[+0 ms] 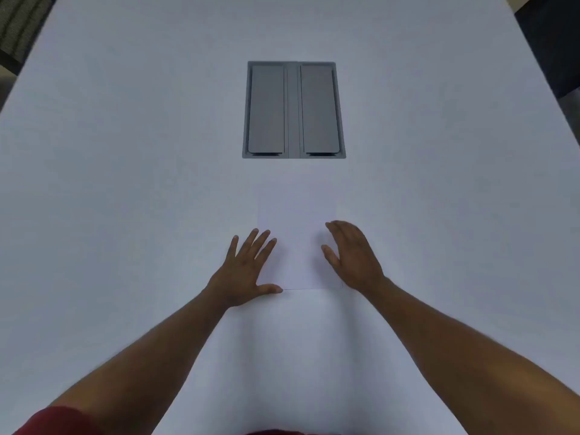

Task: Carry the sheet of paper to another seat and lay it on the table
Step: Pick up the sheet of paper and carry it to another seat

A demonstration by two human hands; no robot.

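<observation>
Head view, single frame. White bench [125, 199] fills nearly the whole field. Sheet of paper [298, 246] lies flat on it, centred in front of the person, long edges running away from the camera. Sheet is almost the same white as the bench; its outline is faint, clearest along the near edge, where a thin dark line shows.

Left hand [248, 268]: palm down, fingers spread wide, resting at the left edge of the sheet. Fingertips overlap the sheet's left margin; thumb lies along the near left corner, tip touching the near edge. Nothing gripped.

Right hand [354, 255]: palm down, fingers together and extended, slightly tilted, over the right margin of the sheet near its near right corner. Thumb points inward over the paper. Open, nothing gripped. Cannot tell whether the palm presses on the sheet or sits just above it.

Both forearms bare, reaching in from the bottom corners. A dark red sleeve [59, 419] shows at the lower left.

Beyond the sheet, set into the bench: a grey rectangular hatch [293, 109] with two closed flaps side by side, apart from the far edge of the paper.

Far corners: dark chair [552, 42] at upper right past the bench edge; striped grey surface at upper left, blurred, not identified.
</observation>
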